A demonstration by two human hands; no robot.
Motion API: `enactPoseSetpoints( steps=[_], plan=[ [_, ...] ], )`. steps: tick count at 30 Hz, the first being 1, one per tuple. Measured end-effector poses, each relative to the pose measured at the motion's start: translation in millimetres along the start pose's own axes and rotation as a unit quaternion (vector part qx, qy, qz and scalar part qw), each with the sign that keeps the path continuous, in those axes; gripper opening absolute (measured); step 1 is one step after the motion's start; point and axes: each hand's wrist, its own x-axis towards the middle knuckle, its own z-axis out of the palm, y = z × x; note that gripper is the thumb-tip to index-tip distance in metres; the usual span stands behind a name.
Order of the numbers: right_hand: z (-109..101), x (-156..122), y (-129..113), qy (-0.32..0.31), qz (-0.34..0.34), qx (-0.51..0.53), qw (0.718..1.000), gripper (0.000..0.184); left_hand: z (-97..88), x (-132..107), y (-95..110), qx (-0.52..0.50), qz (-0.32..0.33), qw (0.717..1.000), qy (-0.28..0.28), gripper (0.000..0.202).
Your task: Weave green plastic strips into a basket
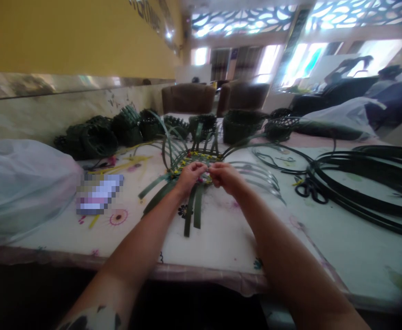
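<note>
A half-woven basket base [197, 159] of dark green flat strips with yellow crosses lies on the table, its loose strips fanning out and curving up all round. My left hand [190, 178] is closed in a pinch over its near side. Close beside it, my right hand [224, 176] is closed too, fingertips almost meeting the left ones. Whatever sits between the fingertips is too small and blurred to name. Below the hands, two loose green strips [197, 208] point toward me.
Black scissors [311, 191] and a big coil of green strip [359, 192] lie at right. Several dark woven baskets [242, 126] line the back. At left are a blurred-out phone-like object [99, 195] and a white plastic bag [22, 183]. A person [390, 78] sits far right.
</note>
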Motion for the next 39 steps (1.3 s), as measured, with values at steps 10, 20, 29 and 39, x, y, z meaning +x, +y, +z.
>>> enactPoseSetpoints(
  steps=[10,20,29,39],
  plan=[
    [13.3,-0.6,5.7,0.216,-0.233,-0.576,0.753,0.009,-0.5,2.8,-4.7,0.055,-0.019,0.998,0.018,0.021],
    [14.8,-0.8,1.6,0.207,-0.090,-0.647,0.729,0.021,-2.5,4.2,-13.9,0.168,0.050,0.983,0.053,0.014],
    [-5.9,-5.1,-13.3,0.042,-0.047,-0.508,0.859,0.017,-2.8,5.2,-17.2,0.155,0.062,0.986,0.000,0.014],
    [-22.2,0.3,-11.7,-0.071,-0.252,-0.471,0.842,0.018,-3.4,3.5,-9.0,-0.013,-0.066,0.998,-0.020,0.015]
  ],
)
